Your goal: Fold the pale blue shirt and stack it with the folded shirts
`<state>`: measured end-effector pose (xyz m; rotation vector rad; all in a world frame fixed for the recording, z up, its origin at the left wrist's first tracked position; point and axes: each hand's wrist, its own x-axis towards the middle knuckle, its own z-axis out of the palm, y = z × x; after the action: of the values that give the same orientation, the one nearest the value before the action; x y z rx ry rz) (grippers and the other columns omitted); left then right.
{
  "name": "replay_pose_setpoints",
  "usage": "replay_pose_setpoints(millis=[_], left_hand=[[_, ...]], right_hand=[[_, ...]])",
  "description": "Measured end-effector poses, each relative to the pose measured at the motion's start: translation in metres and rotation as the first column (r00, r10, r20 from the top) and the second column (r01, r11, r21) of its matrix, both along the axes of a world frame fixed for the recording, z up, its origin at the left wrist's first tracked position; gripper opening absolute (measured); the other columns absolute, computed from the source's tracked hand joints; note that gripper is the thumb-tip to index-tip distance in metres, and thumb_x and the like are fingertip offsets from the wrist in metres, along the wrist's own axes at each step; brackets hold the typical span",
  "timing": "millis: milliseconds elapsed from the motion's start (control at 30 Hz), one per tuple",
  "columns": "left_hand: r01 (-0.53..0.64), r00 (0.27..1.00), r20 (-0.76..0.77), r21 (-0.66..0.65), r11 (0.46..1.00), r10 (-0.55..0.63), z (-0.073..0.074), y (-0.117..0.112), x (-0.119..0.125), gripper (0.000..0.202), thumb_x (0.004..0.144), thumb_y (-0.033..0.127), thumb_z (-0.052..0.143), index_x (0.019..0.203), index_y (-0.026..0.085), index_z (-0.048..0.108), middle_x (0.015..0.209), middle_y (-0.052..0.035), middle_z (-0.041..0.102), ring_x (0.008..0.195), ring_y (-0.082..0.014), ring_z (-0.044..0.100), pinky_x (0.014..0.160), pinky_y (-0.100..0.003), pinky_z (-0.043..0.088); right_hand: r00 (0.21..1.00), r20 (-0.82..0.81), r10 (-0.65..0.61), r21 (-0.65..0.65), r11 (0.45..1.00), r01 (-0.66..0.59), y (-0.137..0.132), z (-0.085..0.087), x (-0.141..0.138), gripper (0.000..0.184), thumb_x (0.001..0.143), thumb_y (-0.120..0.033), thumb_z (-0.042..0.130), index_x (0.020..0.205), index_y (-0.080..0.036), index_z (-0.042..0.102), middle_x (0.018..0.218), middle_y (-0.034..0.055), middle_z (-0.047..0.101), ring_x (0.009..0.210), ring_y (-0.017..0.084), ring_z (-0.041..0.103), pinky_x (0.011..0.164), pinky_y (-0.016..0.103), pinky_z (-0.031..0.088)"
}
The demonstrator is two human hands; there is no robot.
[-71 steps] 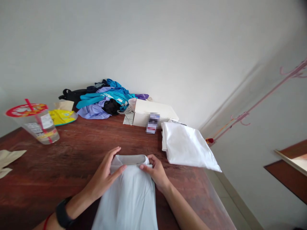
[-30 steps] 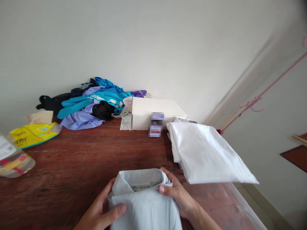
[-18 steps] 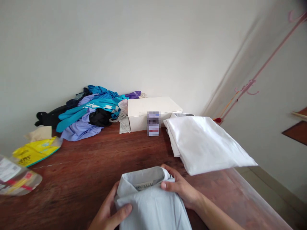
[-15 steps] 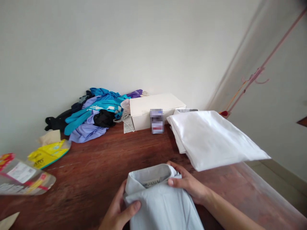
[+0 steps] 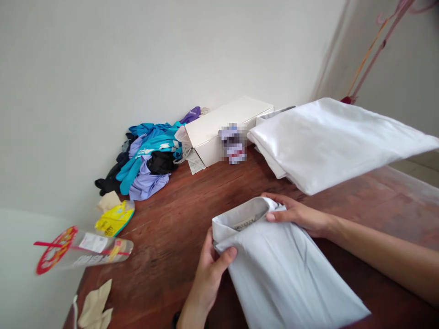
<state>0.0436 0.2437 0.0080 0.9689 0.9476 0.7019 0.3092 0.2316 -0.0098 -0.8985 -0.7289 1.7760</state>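
Observation:
A folded light grey shirt (image 5: 274, 269) lies in front of me, its collar facing away and a label showing inside the neck. My left hand (image 5: 212, 269) grips the shirt's left side just below the collar, thumb on top and fingers beneath the edge. On the other side of the collar, my right hand (image 5: 298, 214) pinches the shoulder, its thumb pressed on the cloth. Beyond the right hand rests a stack of folded white shirts (image 5: 339, 141), with a grey collar peeking out behind.
A white box (image 5: 229, 123) stands against the wall, a small blurred-out packet (image 5: 233, 144) before it. Heaped clothes (image 5: 147, 155) lie left of it. Nearer are a yellow packet (image 5: 115, 218), a clear plastic cup (image 5: 103, 250) and beige scraps (image 5: 96, 306) on the wooden table (image 5: 164, 242).
The view has tilted and shifted down, so more of the grey shirt and the whole plastic cup show. Both hands keep their hold beside the collar.

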Motion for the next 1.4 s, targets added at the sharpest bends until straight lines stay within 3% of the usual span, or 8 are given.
replay_pose_setpoints(millis=[200,367,567,733,900,1167,1300,1400], left_hand=[[0.018,1.000,-0.004,0.064,0.998,-0.018,-0.007,0.001,-0.004,0.065,0.080,0.040,0.085,0.136,0.022,0.055,0.133,-0.0099,0.068,0.124,-0.0310,0.062,0.106,-0.039,0.046],[0.018,1.000,0.021,0.093,0.996,-0.020,-0.012,0.000,-0.004,0.061,0.081,0.036,0.084,0.133,0.022,0.056,0.129,-0.0083,0.069,0.120,-0.0284,0.063,0.105,-0.038,0.046],[0.023,0.997,0.065,0.105,0.994,-0.030,-0.018,0.001,-0.005,0.059,0.079,0.037,0.086,0.130,0.022,0.058,0.126,-0.0077,0.070,0.116,-0.0279,0.064,0.103,-0.039,0.047],[0.015,0.996,0.091,0.096,0.995,-0.024,-0.014,0.000,-0.004,0.061,0.078,0.037,0.086,0.131,0.022,0.059,0.127,-0.0087,0.070,0.117,-0.0298,0.064,0.102,-0.040,0.047],[0.029,0.994,0.101,0.089,0.996,-0.038,-0.010,-0.001,-0.005,0.065,0.080,0.039,0.085,0.137,0.022,0.057,0.136,-0.0112,0.066,0.129,-0.0344,0.058,0.109,-0.044,0.043],[0.029,0.998,0.059,0.114,0.993,-0.036,-0.001,-0.002,-0.004,0.067,0.079,0.045,0.085,0.137,0.025,0.059,0.138,-0.0096,0.065,0.132,-0.0337,0.056,0.112,-0.041,0.040],[-0.005,0.999,0.037,0.117,0.993,0.001,0.003,-0.003,-0.003,0.066,0.077,0.051,0.085,0.133,0.026,0.061,0.128,-0.0073,0.070,0.126,-0.0336,0.060,0.109,-0.041,0.042],[-0.020,0.999,0.035,0.139,0.990,0.015,0.002,-0.003,-0.002,0.065,0.076,0.054,0.085,0.130,0.026,0.063,0.123,-0.0064,0.072,0.123,-0.0332,0.061,0.107,-0.041,0.045]], right_hand=[[0.996,0.030,-0.086,-0.067,0.994,0.088,-0.003,0.006,-0.004,0.040,0.070,-0.031,0.089,0.104,-0.016,0.074,0.092,0.0049,0.075,0.081,0.021,0.071,0.074,0.031,0.055],[0.992,0.072,-0.107,-0.115,0.987,0.114,-0.005,0.004,-0.007,0.055,0.071,-0.032,0.085,0.121,-0.013,0.072,0.102,0.0070,0.078,0.083,0.019,0.073,0.077,0.034,0.052],[0.953,0.166,-0.254,-0.131,0.952,0.277,-0.011,0.007,-0.018,0.056,0.068,-0.040,0.086,0.121,-0.024,0.076,0.111,0.0079,0.078,0.077,0.020,0.074,0.071,0.036,0.054],[0.973,0.153,-0.175,-0.193,0.960,0.203,-0.008,-0.007,-0.008,0.059,0.061,-0.042,0.093,0.116,-0.029,0.077,0.111,0.0118,0.078,0.090,0.032,0.076,0.076,0.040,0.060],[0.953,0.240,-0.187,-0.182,0.955,0.234,-0.005,-0.016,0.000,0.070,0.057,-0.044,0.095,0.122,-0.027,0.073,0.121,0.0132,0.075,0.110,0.040,0.071,0.092,0.049,0.060],[0.984,0.164,-0.072,-0.050,0.995,0.081,-0.006,0.002,-0.006,0.061,0.067,-0.043,0.091,0.120,-0.022,0.070,0.113,0.0092,0.074,0.107,0.032,0.069,0.098,0.045,0.053],[0.979,0.158,-0.128,-0.047,0.990,0.137,-0.005,0.000,-0.008,0.066,0.062,-0.043,0.094,0.119,-0.022,0.069,0.110,0.0061,0.074,0.107,0.031,0.068,0.097,0.043,0.050],[0.989,0.116,-0.090,-0.007,0.996,0.091,-0.005,0.000,-0.009,0.057,0.065,-0.043,0.093,0.113,-0.024,0.070,0.102,0.0038,0.074,0.101,0.028,0.068,0.091,0.037,0.051]])
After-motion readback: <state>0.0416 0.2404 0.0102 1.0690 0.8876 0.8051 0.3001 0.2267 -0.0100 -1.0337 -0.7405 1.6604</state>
